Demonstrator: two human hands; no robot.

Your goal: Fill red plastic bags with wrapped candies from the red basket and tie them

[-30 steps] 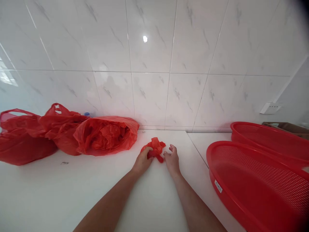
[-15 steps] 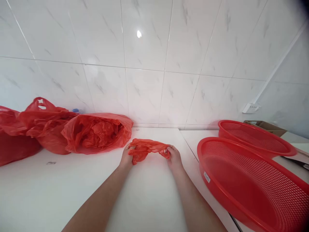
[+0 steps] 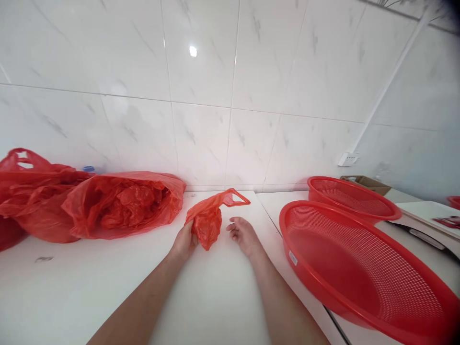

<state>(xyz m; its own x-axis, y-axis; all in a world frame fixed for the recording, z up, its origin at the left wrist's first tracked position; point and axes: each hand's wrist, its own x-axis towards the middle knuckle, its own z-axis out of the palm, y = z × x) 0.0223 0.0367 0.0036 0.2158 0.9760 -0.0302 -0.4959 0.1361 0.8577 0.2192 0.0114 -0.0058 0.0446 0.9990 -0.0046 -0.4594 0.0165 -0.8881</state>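
Observation:
A crumpled red plastic bag [image 3: 208, 225] is gripped at its left side by my left hand [image 3: 185, 241]. One looped handle of the bag sticks out to the upper right, above my other hand. My right hand [image 3: 243, 235] hovers just right of the bag, apart from it, its fingers loosely curled with nothing between them. To the left lies a larger red plastic bag [image 3: 165, 211], its mouth facing right and stuffed with crumpled red bags [image 3: 125, 206].
Further left, more red bags [image 3: 39, 206] stand against the tiled wall, a blue cap [image 3: 88, 168] behind them. On the right, a large red mesh basket [image 3: 334, 268] sits before a second red basket [image 3: 354, 196]. A cardboard box [image 3: 370, 184] and scale [image 3: 424, 237] are beyond.
My right hand has let go of the red bag and drawn slightly down and left. The bag now hangs bunched from my left hand, one handle loose. The view has turned right.

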